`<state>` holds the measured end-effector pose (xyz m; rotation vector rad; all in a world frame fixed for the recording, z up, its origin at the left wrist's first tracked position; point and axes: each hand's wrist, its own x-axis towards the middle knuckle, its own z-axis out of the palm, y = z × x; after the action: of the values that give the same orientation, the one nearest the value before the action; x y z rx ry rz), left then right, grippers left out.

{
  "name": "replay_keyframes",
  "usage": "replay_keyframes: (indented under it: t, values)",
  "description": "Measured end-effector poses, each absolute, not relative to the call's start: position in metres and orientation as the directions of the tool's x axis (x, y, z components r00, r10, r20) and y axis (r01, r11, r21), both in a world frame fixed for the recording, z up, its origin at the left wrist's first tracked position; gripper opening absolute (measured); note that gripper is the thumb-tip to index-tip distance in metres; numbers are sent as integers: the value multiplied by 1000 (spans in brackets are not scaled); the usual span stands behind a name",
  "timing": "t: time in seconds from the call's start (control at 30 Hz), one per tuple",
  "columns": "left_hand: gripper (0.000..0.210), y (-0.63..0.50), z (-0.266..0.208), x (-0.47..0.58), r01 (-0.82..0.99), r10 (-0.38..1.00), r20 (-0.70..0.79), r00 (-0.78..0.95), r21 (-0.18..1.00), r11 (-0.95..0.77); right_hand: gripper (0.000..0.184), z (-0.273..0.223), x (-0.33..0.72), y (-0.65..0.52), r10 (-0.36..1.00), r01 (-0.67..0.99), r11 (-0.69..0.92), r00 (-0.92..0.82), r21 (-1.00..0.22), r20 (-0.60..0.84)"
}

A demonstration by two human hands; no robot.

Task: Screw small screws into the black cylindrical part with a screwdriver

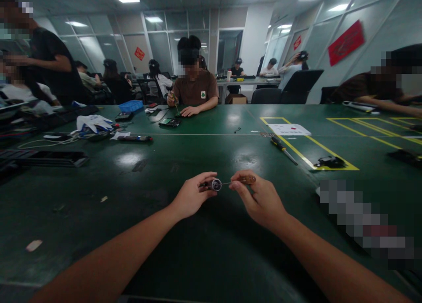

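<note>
Over the green table (184, 259), my left hand (191, 197) is closed around a small dark cylindrical part (216, 184). Its round end with a pale metal rim faces me and slightly right; the fingers cover much of its body. My right hand (263, 199) grips a small screwdriver (249, 180) with a brownish handle. The thin shaft points left, and its tip meets the cylinder's round end or lies just in front of it; I cannot tell which. Both hands are close together, a little above the tabletop.
A yellow-and-black screwdriver (283, 149) lies right of centre, near a white paper (289, 129) and black parts (330, 163). White gloves (94, 123), a blue basket (131, 106) and a black casing (49, 158) are leftward. A co-worker (196, 89) sits opposite, handling small parts.
</note>
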<state>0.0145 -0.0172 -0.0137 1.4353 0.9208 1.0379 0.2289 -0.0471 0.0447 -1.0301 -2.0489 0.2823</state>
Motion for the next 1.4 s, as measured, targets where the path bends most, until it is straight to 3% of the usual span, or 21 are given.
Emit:
replay_keyframes:
  t: [0.17, 0.33, 0.57, 0.7, 0.93, 1.4]
  values:
    - [37, -18, -14, 15, 1, 934, 121, 338, 992, -128, 13, 43, 229, -47, 763, 565, 631, -327, -531, 558]
    - [39, -21, -13, 16, -9, 914, 110, 390, 993, -116, 14, 39, 228, -47, 783, 511, 611, -279, -605, 555]
    - [39, -22, -12, 15, 51, 893, 142, 427, 982, -181, 16, 42, 229, -46, 766, 509, 638, -341, -578, 545]
    - [41, -22, -12, 14, 114, 886, 159, 436, 967, -229, 24, 42, 229, -40, 837, 482, 545, -260, -686, 482]
    - [42, -24, -10, 19, 55, 895, 118, 431, 986, -157, 29, 39, 229, -33, 908, 396, 417, -139, -818, 396]
    - [44, -20, -15, 17, 40, 904, 130, 407, 986, -160, 26, 41, 231, -37, 859, 321, 505, -101, -801, 501]
